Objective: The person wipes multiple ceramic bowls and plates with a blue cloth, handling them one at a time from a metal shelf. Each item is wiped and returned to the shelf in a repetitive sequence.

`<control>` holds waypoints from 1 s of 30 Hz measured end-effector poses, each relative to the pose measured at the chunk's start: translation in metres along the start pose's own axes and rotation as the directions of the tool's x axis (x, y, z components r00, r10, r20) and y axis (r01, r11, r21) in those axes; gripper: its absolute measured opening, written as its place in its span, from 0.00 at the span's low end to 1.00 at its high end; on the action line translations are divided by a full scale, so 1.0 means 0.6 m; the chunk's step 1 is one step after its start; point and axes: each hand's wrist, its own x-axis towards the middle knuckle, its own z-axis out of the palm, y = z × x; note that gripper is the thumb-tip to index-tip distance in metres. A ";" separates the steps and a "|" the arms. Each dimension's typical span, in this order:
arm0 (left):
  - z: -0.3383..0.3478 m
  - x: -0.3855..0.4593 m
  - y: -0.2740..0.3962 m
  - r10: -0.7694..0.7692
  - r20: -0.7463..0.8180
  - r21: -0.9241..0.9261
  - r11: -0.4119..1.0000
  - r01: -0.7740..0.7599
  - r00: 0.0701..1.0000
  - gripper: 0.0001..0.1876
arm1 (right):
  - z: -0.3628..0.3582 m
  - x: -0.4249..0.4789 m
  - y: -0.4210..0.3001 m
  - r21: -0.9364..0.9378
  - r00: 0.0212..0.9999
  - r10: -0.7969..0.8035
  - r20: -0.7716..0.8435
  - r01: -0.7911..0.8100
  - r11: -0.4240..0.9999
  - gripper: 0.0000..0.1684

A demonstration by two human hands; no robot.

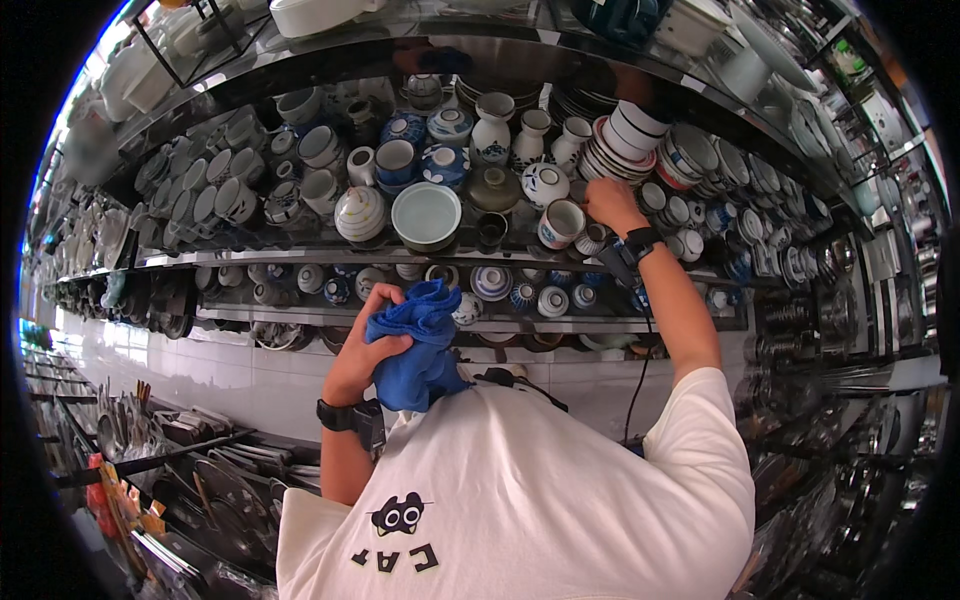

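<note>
My left hand is closed around a bunched blue cloth in front of my chest. My right hand reaches onto the middle shelf among the ceramics, its fingers curled; whether it grips anything there cannot be told. Just left of it stand a patterned ceramic cup and a white floral pot. A small ribbed cup sits below the hand. Behind it rises a stack of plates and white bowls. Further left are a pale round bowl, a brown lidded pot and a striped round jar.
White ceramic bottles stand at the back of the crowded shelf. Many cups fill its left part. Another shelf with small pots lies below, and a dark shelf edge runs above. Pans and utensils lie at lower left.
</note>
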 end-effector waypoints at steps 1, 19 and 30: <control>0.000 -0.001 -0.001 -0.005 0.000 -0.004 1.000 0.005 1.000 0.26 | -0.003 0.002 -0.003 -0.023 1.000 0.002 0.023 -0.001 1.000 0.13; 0.006 0.010 -0.005 -0.044 0.000 0.060 0.997 0.044 0.999 0.26 | -0.136 -0.132 -0.167 0.555 0.986 0.042 -0.164 0.057 0.830 0.24; 0.007 0.005 0.000 -0.013 0.029 0.211 0.978 0.006 0.999 0.26 | -0.018 -0.110 -0.285 0.469 0.991 0.058 -0.123 0.006 0.883 0.38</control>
